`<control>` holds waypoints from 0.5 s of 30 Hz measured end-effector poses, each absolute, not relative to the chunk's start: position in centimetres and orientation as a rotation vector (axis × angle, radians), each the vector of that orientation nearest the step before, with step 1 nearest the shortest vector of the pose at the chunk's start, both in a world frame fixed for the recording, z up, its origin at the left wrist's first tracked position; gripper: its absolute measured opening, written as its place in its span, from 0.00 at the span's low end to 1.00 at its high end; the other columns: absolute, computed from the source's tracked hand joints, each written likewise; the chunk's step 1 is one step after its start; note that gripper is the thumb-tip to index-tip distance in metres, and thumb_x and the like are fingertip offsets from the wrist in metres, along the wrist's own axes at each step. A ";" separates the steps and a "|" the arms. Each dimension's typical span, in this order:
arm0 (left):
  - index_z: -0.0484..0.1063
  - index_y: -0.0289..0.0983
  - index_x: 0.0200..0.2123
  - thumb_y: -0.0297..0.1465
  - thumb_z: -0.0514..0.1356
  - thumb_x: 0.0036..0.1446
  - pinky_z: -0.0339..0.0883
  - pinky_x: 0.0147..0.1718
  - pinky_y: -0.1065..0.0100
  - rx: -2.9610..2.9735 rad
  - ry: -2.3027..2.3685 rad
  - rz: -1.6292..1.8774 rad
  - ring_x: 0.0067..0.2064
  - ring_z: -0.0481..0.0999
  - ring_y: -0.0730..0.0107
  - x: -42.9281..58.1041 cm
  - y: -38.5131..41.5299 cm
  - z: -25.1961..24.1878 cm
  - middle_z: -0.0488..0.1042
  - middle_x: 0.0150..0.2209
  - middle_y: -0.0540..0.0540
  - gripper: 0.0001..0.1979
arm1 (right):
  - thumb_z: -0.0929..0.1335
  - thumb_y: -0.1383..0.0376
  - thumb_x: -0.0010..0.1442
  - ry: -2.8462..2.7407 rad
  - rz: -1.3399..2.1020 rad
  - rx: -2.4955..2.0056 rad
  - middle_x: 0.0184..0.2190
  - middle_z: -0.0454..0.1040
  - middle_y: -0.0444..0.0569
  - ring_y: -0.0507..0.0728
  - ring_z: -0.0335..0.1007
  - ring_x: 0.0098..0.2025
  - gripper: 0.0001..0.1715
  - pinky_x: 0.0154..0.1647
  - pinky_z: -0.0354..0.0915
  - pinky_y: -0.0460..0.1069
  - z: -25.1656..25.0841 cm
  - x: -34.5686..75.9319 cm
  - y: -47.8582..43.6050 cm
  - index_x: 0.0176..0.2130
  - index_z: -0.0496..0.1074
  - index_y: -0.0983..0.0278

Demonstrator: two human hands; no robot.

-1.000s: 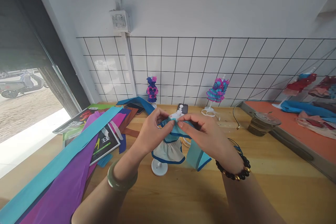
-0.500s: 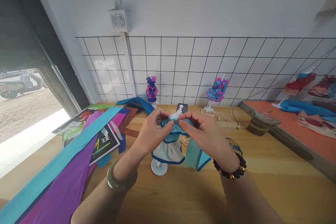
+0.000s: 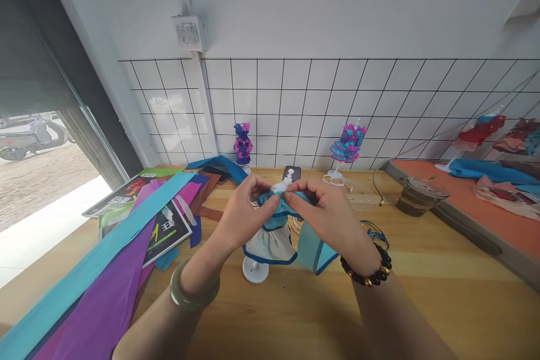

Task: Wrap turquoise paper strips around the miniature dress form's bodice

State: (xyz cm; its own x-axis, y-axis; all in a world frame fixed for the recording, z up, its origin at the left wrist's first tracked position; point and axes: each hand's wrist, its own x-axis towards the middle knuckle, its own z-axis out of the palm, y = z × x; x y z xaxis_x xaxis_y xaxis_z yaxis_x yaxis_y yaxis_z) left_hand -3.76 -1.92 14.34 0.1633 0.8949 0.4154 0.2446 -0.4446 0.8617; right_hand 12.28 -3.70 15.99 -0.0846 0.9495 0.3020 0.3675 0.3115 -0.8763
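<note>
A small white mannequin stand [image 3: 255, 271] rises from the wooden table [image 3: 422, 292] and wears a cream skirt with blue trim [image 3: 270, 244]. My left hand [image 3: 242, 214] and my right hand [image 3: 327, 216] meet at its shoulders. Both pinch a turquoise paper strip [image 3: 279, 201] wrapped round the mannequin's top. The strip's loose end [image 3: 312, 247] hangs down under my right wrist. The white neck knob [image 3: 287, 181] shows between my fingertips.
Long turquoise [image 3: 97, 261] and purple [image 3: 113, 292] paper sheets lie over magazines [image 3: 166, 230] at the left. Two dressed mannequins [image 3: 243, 145] [image 3: 348, 146] stand by the tiled wall, a phone [image 3: 292, 172] between them. At right sit a lidded cup [image 3: 418, 196] and an orange tray [image 3: 485, 202] of fabrics.
Both hands keep their pinch on the turquoise strip. My right hand has shifted slightly left and up; the view has drifted a little.
</note>
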 end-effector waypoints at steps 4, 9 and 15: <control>0.65 0.37 0.33 0.32 0.60 0.53 0.66 0.40 0.66 1.806 1.074 1.311 0.39 0.71 0.69 -3.8 -1.9 14.2 0.69 0.33 0.49 0.06 | 0.68 0.58 0.55 -1.634 0.768 -1.226 0.25 0.71 0.43 0.50 0.61 0.24 0.10 0.24 0.60 0.46 15.9 12.3 -3.6 0.33 0.73 0.63; 0.65 0.37 0.34 0.33 0.60 0.53 0.66 0.39 0.66 1.764 1.046 1.302 0.39 0.71 0.68 -3.8 -1.8 14.2 0.70 0.35 0.48 0.08 | 0.68 0.59 0.55 -1.637 0.781 -1.219 0.24 0.71 0.43 0.50 0.61 0.23 0.10 0.23 0.60 0.46 16.1 12.2 -3.7 0.32 0.73 0.64; 0.66 0.38 0.36 0.37 0.60 0.54 0.66 0.41 0.65 1.787 1.126 1.320 0.43 0.72 0.65 -3.9 -2.2 14.7 0.71 0.37 0.47 0.10 | 0.68 0.58 0.55 -1.666 0.755 -1.218 0.25 0.71 0.43 0.49 0.60 0.24 0.10 0.22 0.58 0.45 16.0 11.7 -3.9 0.32 0.72 0.63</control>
